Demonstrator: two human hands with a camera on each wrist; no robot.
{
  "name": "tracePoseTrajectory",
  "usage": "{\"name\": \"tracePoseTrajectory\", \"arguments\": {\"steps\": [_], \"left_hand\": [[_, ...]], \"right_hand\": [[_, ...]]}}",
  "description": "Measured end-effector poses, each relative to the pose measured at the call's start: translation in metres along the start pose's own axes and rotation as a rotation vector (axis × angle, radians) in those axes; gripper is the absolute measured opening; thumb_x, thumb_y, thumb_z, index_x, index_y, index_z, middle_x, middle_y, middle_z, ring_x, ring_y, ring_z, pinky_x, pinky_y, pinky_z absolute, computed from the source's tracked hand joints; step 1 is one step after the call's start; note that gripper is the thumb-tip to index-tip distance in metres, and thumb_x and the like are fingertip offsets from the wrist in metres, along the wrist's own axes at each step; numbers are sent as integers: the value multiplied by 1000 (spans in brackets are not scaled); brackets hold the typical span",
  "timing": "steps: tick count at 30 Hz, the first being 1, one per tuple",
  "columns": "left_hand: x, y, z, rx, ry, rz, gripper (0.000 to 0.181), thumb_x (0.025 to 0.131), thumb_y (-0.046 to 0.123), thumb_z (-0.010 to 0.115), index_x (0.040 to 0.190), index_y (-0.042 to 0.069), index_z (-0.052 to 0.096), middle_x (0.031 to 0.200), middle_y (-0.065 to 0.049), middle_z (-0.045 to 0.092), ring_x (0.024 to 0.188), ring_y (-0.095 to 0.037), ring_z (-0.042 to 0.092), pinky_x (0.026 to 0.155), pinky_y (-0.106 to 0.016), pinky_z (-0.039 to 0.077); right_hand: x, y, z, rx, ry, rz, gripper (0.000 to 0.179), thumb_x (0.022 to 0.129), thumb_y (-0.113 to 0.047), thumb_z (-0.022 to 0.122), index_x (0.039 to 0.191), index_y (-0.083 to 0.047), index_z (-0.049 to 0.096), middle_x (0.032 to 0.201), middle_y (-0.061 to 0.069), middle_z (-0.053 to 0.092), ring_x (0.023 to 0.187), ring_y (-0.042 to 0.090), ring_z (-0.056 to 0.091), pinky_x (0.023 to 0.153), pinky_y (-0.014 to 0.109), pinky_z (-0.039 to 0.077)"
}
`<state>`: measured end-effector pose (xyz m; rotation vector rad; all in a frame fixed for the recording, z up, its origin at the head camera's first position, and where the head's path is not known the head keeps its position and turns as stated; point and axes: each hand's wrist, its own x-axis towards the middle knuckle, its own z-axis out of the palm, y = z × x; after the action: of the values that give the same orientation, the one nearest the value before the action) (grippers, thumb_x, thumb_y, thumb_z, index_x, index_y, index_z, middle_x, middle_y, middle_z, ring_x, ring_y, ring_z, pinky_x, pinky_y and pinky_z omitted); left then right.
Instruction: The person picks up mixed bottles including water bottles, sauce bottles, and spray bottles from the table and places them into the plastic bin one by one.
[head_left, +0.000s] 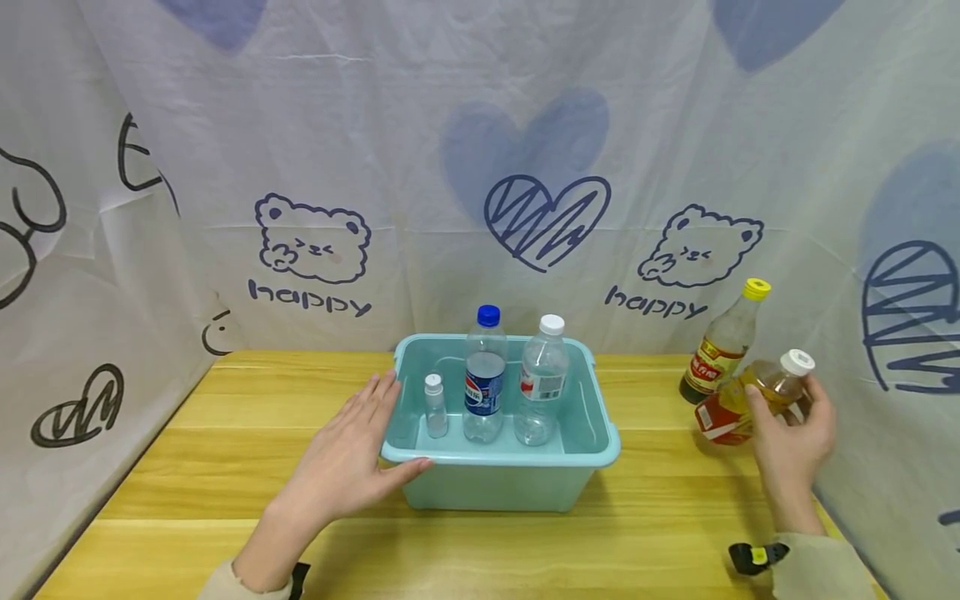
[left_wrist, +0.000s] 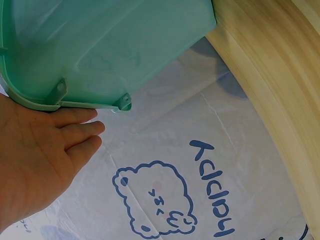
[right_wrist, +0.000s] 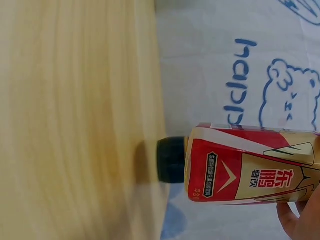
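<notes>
Evidently, the red-and-gold bottle (head_left: 737, 407), tilted at right of frame and pinched by the right hand (head_left: 797, 437), should feel light, smooth and slightly squeezable, best gripped mid-body, while the left hand (head_left: 341, 467) touches the tub (head_left: 510, 460), fingers straight, thumb spread.

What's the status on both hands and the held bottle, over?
Left hand straight-fingered at left rim of bin. Right hand gripping red-and-gold bottle, tilted. Yellow-capped bottle close beside it, possible snag.

Cloth-walled tabletop workspace, cartoon-print sheets (head_left: 427, 275) around a wooden table (head_left: 675, 517)
</notes>
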<state>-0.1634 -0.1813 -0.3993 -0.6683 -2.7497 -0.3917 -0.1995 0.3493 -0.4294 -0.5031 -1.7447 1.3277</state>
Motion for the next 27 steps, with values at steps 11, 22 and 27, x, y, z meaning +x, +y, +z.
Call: {"name": "tracePoseTrajectory", "arguments": {"steps": [11, 22, 27], "left_hand": [[0, 0, 1, -1, 7, -1, 109, 92, 77, 55, 162, -3, 29, 171, -16, 20, 156, -38, 26, 125, -52, 29], [0, 0, 0, -1, -13, -12, 112, 91, 80, 54, 163, -1, 27, 172, -14, 17, 157, -37, 23, 126, -51, 27], [1, 0, 0, -1, -12, -11, 111, 91, 79, 54, 162, -2, 28, 172, -14, 18, 157, -37, 23, 126, -51, 27]], "right_hand": [[-14, -30, 7, 87, -28, -97, 66, 90, -10, 79, 150, -13, 53, 147, 8, 56, 129, 18, 57, 112, 28, 49], [-24, -49, 14, 179, -84, -194, 62, 91, -5, 78, 149, -9, 54, 140, -2, 58, 126, 17, 58, 104, 22, 52], [-29, -61, 17, 231, -105, -232, 60, 91, -2, 77, 147, -7, 55, 138, -1, 59, 124, 18, 58, 100, 19, 52]]}}
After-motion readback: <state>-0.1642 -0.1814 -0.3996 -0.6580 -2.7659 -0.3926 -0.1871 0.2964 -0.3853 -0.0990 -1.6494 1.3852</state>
